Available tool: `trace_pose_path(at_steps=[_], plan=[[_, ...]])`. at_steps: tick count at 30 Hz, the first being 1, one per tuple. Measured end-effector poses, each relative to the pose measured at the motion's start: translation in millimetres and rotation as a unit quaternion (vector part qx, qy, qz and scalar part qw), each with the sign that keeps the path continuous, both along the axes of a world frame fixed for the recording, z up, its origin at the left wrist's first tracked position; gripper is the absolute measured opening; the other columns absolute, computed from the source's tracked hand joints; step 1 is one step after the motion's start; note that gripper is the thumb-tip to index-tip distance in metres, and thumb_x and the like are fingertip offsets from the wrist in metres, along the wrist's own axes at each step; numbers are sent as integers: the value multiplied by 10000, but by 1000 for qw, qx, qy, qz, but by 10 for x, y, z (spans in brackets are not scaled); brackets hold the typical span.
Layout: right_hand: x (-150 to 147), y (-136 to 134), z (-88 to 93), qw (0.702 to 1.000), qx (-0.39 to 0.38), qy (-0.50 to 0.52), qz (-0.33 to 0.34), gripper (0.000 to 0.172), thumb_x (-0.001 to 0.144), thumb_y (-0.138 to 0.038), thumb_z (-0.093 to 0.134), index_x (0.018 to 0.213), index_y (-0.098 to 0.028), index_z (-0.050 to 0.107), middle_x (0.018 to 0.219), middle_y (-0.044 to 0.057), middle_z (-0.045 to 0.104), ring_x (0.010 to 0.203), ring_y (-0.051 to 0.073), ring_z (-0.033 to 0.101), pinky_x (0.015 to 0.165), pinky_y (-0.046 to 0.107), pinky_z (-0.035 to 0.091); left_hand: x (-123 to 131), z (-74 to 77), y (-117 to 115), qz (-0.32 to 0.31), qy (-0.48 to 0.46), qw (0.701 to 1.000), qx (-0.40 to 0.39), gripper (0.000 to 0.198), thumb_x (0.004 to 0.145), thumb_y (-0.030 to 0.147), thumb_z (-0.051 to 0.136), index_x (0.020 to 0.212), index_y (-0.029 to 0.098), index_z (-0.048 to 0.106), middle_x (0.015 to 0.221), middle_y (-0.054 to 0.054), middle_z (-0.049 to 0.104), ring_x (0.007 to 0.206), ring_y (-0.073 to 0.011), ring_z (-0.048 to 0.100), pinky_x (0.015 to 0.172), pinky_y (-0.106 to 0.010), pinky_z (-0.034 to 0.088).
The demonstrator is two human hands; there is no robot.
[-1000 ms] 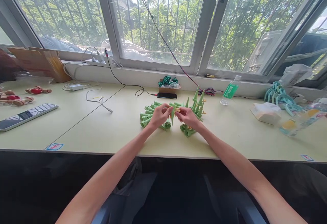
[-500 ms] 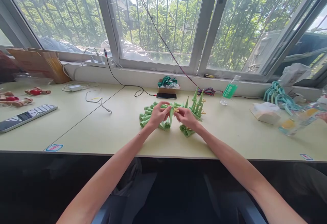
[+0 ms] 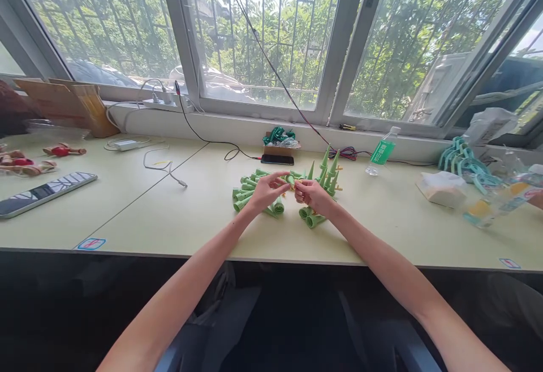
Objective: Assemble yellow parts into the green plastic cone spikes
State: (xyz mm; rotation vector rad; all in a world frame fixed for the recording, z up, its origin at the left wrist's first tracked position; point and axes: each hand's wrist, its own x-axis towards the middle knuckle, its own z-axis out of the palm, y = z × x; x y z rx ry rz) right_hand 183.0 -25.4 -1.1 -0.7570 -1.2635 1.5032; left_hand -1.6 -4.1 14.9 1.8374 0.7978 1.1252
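Both my hands meet over a heap of green cone-shaped plastic pieces (image 3: 246, 192) in the middle of the pale table (image 3: 169, 219). My left hand (image 3: 267, 191) pinches one green cone (image 3: 290, 180) by its wide end, thumb and fingers closed on it. My right hand (image 3: 311, 194) is closed too, its fingertips touching the same piece together with a small yellow peg. Behind my right hand several cones (image 3: 328, 171) stand upright on yellow pegs. More cones (image 3: 311, 217) lie under my right wrist.
A black phone (image 3: 277, 159) and a small box of green wrappers (image 3: 280, 137) lie behind the heap. Cables (image 3: 163, 168) run left. A water bottle (image 3: 382, 154), white packet (image 3: 441, 188) and teal hangers (image 3: 464, 163) sit right; a keyboard-like slab (image 3: 44, 191) far left.
The cone in my hands has turned from pointing down to showing its wide end, and both hands have shifted slightly.
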Motion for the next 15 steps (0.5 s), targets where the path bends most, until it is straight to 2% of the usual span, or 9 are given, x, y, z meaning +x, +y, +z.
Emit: trace_pose_path(at_steps=[6, 12, 15], plan=[[11, -2, -10, 1000, 4, -7, 16, 366, 739, -441, 778, 694, -162, 545, 577, -55, 417, 499, 65, 387, 492, 240, 253, -9, -48, 50, 5, 8, 1000, 5, 521, 717, 470, 750, 1131, 156, 710, 802, -57, 714, 560, -112, 587, 470, -210, 446], [11, -3, 6, 999, -13, 7, 28, 364, 722, -431, 790, 713, -172, 535, 588, -62, 361, 518, 69, 342, 497, 239, 258, -27, -42, 48, 23, 5, 1000, 15, 488, 710, 476, 756, 1082, 162, 723, 1071, -106, 694, 521, -65, 526, 402, -189, 400], [14, -7, 29, 998, -34, 28, 40, 354, 724, -399, 785, 709, -180, 507, 597, -61, 325, 527, 74, 322, 495, 235, 265, -25, -29, 37, 3, -2, 1000, 1, 485, 717, 466, 754, 1097, 168, 707, 1103, -112, 688, 536, -76, 556, 397, -188, 423]])
